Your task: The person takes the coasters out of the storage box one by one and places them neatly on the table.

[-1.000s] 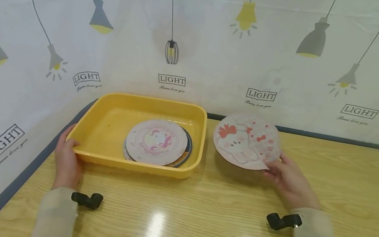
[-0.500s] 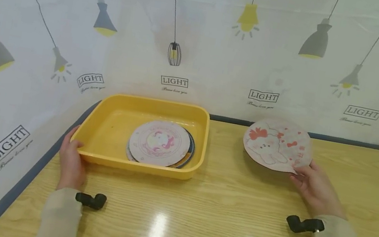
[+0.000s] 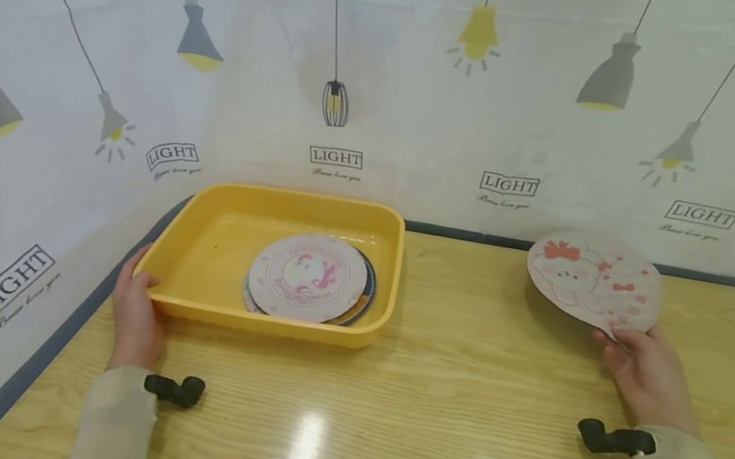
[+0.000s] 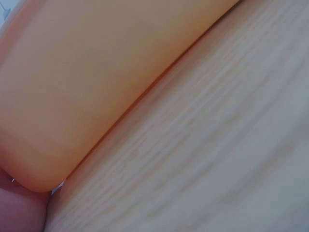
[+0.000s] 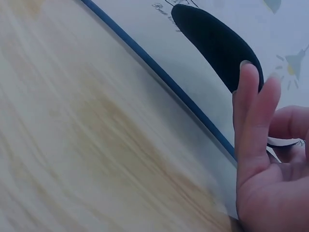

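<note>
My left hand (image 3: 135,308) grips the near left corner of a yellow plastic tray (image 3: 194,248), thumb over the rim. In the left wrist view the tray's outer wall (image 4: 87,87) fills the upper left, above the wood table. On the right, my right hand (image 3: 657,379) pinches the near right edge of a round, thin mat (image 3: 590,281), printed with a white rabbit and red bows. That mat is held tilted above the table; its dark underside (image 5: 217,46) shows in the right wrist view. Inside the tray, a pink-printed round mat (image 3: 306,276) tops several overlapping ones.
The wood-grain table (image 3: 407,425) has a dark edge strip along the back and left. Behind it hangs a pale cloth (image 3: 426,108) printed with lamps and LIGHT lettering. Both sleeves carry a black wrist mount (image 3: 614,439).
My right hand has carried the rabbit mat to the right, away from the tray. My left hand keeps its grip on the tray's corner, and the tray stays in place.
</note>
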A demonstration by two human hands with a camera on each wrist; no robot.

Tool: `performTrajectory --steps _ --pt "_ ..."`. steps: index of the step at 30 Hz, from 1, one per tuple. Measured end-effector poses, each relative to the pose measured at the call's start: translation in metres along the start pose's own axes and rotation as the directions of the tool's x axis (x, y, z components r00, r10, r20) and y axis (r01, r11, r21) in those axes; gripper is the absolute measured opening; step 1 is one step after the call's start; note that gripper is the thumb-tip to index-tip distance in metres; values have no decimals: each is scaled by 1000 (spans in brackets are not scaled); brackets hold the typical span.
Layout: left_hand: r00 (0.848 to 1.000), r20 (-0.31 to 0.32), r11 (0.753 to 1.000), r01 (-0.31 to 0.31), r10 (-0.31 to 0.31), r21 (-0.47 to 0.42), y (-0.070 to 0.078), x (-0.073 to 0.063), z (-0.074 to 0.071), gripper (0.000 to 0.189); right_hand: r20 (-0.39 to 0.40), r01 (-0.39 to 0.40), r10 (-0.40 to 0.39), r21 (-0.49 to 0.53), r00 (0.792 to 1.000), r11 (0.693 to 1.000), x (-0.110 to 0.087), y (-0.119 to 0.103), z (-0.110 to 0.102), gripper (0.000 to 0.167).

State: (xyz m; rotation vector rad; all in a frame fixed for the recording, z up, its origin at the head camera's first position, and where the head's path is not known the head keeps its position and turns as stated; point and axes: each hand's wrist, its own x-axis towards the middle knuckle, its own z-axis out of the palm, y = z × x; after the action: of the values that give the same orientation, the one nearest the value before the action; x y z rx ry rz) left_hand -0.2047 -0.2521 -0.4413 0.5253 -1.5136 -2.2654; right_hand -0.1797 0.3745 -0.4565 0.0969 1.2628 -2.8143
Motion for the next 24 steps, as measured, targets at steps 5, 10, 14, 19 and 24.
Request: performTrajectory --steps 5,10,14,19,24 --pt "1000 1 1000 -5 5 -19 1 1 0 53 -4 43 -43 73 999 996 -5 -6 -13 35" --pt "1000 5 1000 -8 8 -18 1 0 1 54 -54 102 -92 236 994 966 -6 -10 -25 47" --pt "1000 8 1000 -7 7 -13 1 0 1 54 -96 171 -145 401 985 900 -5 -10 -32 56" --pt "1000 17 1000 -22 22 -2 0 0 1 54 -170 255 -197 467 966 847 -8 -14 -37 53" --pt "999 18 1000 -27 27 -6 -1 1 0 54 -246 312 -217 463 945 830 -10 -18 -40 54"
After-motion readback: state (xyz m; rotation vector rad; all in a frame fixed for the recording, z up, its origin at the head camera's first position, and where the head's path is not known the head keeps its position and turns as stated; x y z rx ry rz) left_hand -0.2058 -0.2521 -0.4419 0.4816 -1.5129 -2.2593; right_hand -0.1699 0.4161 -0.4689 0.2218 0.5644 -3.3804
